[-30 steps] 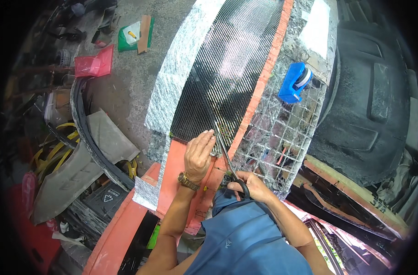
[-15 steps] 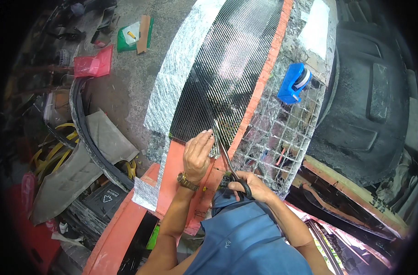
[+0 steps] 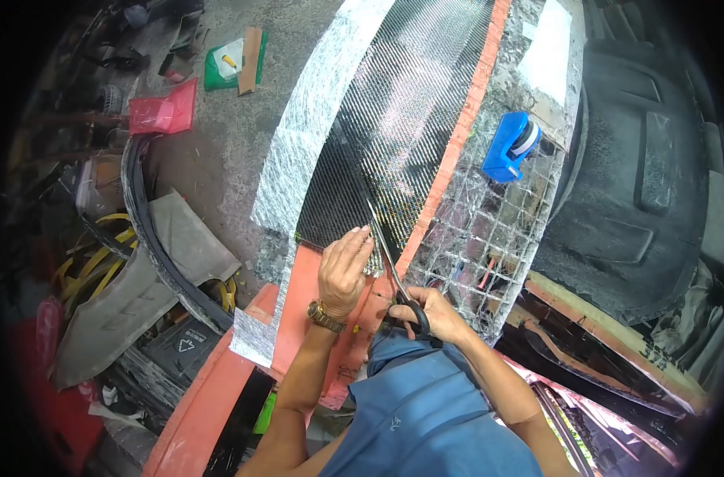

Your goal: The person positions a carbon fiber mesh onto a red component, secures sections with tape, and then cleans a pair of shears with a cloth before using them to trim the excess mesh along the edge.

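Observation:
A pair of scissors (image 3: pixel 392 269) with dark handles is in my right hand (image 3: pixel 441 316), the fingers closed round the loops. Its metal blades point away from me and lie at the near part of a black woven carbon-fibre cloth (image 3: pixel 410 103). Beside the blades, my left hand (image 3: pixel 344 272) rests on the near edge of that cloth, fingers stretched out and close together; its thumb is hidden. A wristwatch (image 3: pixel 325 316) is on my left wrist. Under the cloth's near end shows an orange-red surface (image 3: pixel 306 278).
Whitish fibre matting (image 3: pixel 306 119) runs along the cloth's left side. On the right, a blue tape dispenser (image 3: pixel 509 147) sits above a grid-like surface (image 3: pixel 489 246). Further right lies a large dark moulded panel (image 3: pixel 632 175). A pink packet (image 3: pixel 163 109) and a curved black strip (image 3: pixel 151 230) are at left.
My right hand and the scissors' handles have moved slightly away from me and to the left. My left hand stays almost where it was on the cloth.

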